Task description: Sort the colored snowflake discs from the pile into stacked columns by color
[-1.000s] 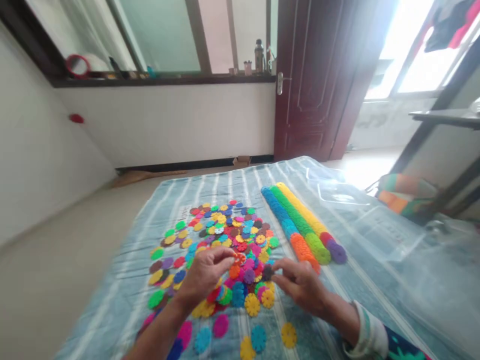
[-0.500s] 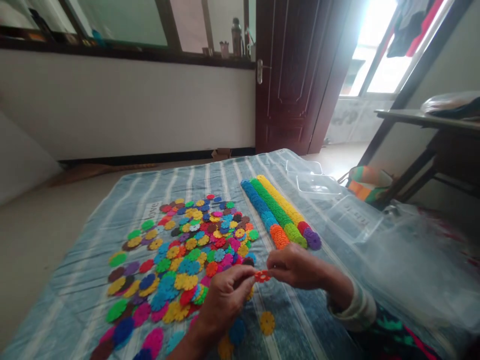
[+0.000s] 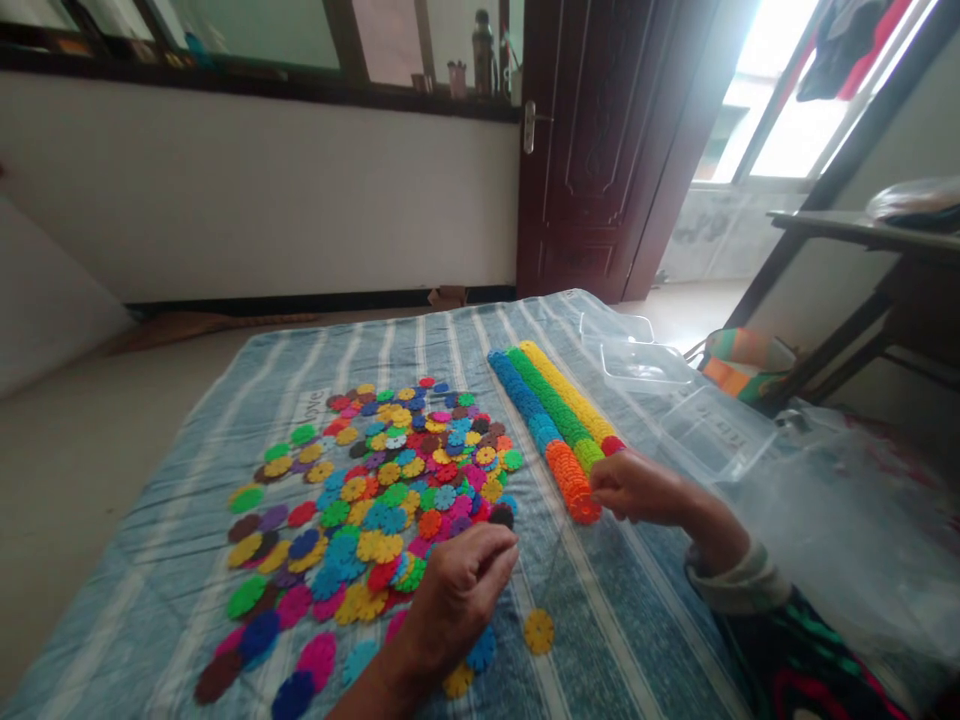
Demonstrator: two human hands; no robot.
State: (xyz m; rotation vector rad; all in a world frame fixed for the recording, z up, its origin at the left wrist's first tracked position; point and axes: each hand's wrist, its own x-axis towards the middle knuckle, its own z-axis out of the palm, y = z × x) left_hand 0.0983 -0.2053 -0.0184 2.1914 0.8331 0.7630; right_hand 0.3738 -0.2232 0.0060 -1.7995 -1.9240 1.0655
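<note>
My right hand is closed in a pinch at the near end of a row of orange flower-shaped discs, its fingertips on the edge of the end disc. That orange row continues a blue row. Alongside lie a green row and a yellow row; the right hand hides their near ends. My left hand, thumb and fingers drawn together with nothing showing between them, hovers by the near right side of a loose heap of coloured discs. A single yellow disc lies apart to its right.
A striped blue cloth lies under the discs. Clear plastic boxes stand at the back right, with another clear box and plastic bags nearer. Beyond are a brown door and a dark side table.
My right hand has moved right and up from my left hand, taking the orange disc to the end of the orange row. The left hand has let go of that disc. The view has shifted slightly.
</note>
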